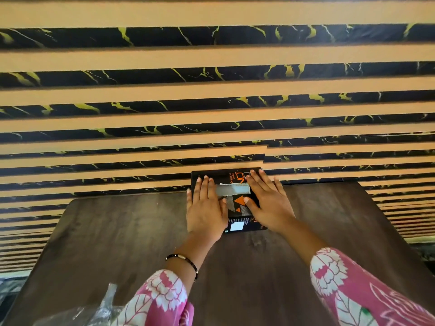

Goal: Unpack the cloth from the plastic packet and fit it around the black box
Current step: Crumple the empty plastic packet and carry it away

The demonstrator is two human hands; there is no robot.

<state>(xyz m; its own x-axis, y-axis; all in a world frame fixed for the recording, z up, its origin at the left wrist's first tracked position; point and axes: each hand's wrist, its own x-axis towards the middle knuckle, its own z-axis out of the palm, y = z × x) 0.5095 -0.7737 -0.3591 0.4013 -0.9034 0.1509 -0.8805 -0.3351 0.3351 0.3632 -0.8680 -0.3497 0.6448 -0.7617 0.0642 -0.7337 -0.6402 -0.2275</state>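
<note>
Nearest, a crumpled plastic packet lies at the tabletop's near left edge. Well beyond it, at the far edge, rests the black box. Left hand and right hand, fingers spread flat, press a grey cloth band across the box. Behind stands a striped wall.

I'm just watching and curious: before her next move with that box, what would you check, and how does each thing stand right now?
1. Black box flat on the table: ok.
2. Left hand steadying the box, fingers flat: ok.
3. Right hand flat on the box: ok.
4. Grey cloth across the box top: ok.
5. Cloth fitted all the way around: cannot tell, hands hide the sides.
6. Plastic packet out of the way, at the near left edge: ok.
</note>
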